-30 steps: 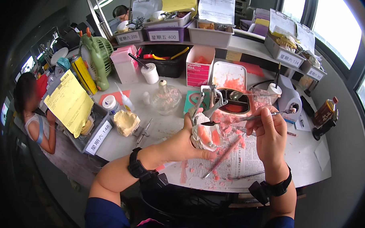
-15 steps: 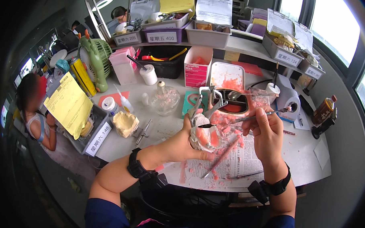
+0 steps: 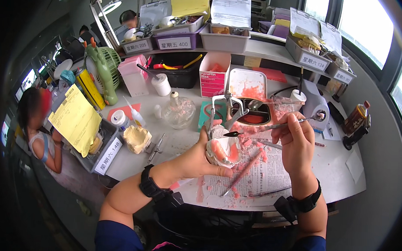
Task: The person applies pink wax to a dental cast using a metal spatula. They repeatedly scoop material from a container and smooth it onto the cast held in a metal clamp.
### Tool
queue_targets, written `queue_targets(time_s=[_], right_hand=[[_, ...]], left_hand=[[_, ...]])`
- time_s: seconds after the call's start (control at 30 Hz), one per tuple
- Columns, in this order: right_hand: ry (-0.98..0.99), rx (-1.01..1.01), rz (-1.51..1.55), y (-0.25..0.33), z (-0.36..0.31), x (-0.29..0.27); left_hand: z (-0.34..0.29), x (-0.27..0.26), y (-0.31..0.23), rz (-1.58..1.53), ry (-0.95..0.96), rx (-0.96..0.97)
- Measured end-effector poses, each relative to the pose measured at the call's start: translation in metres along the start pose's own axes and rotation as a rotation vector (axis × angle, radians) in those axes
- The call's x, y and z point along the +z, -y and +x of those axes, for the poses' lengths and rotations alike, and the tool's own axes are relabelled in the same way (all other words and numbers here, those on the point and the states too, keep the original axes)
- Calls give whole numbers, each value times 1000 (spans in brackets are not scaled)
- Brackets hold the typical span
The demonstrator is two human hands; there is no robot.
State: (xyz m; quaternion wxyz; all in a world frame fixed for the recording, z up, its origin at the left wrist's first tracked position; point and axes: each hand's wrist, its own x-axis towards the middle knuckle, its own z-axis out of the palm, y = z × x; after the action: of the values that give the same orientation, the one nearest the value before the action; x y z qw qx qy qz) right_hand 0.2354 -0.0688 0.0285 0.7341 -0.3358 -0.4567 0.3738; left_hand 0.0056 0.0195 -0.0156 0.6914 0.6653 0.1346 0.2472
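My left hand (image 3: 199,160) is closed around a dental articulator (image 3: 229,101) that carries a white plaster jaw model (image 3: 217,159). Its thumb lies along the model's near side. Pink wax (image 3: 218,149) lines the ridge of the model, which is tilted toward me. Between thumb and fingers my right hand (image 3: 295,140) pinches a long metal wax spatula (image 3: 276,126). The spatula's dark blade (image 3: 231,134) hovers just above the far edge of the model; whether it touches cannot be made out. Part of the articulator is hidden behind my left fingers.
Pink wax scraps litter a newspaper (image 3: 272,174), where another wax tool (image 3: 242,174) lies. A glass spirit burner (image 3: 179,111), a wax pot (image 3: 254,112) and a cream plaster model (image 3: 136,138) stand around. Trays (image 3: 225,40) line the shelf; a person (image 3: 43,137) sits at left.
The spatula's blade has shifted slightly right and away from the pink wax on the model. Both hands keep their holds, and the whole view has moved a little.
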Motion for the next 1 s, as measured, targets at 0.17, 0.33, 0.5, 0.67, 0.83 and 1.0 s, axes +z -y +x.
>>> queue_targets(time_s=[0.17,0.33,0.5,0.67,0.83,1.0], right_hand=[[-186,-181,-262,-5,19,-24],[-122,-114,-522,-24,25,-39],[-244,-136,-130,-5,16,-19],[-158,-109,-63,-3,5,0],[-197,-118,-238,-8,9,-6],[-114,-154,-660,-28,18,-24]], left_hand=[[-3,-9,9,221,-32,94],[-2,-3,4,8,-18,-16],[-2,-4,-5,285,-17,94],[-3,0,-5,-74,-37,-19],[-4,0,-9,-99,-27,-26],[-2,-3,-2,19,-25,64]])
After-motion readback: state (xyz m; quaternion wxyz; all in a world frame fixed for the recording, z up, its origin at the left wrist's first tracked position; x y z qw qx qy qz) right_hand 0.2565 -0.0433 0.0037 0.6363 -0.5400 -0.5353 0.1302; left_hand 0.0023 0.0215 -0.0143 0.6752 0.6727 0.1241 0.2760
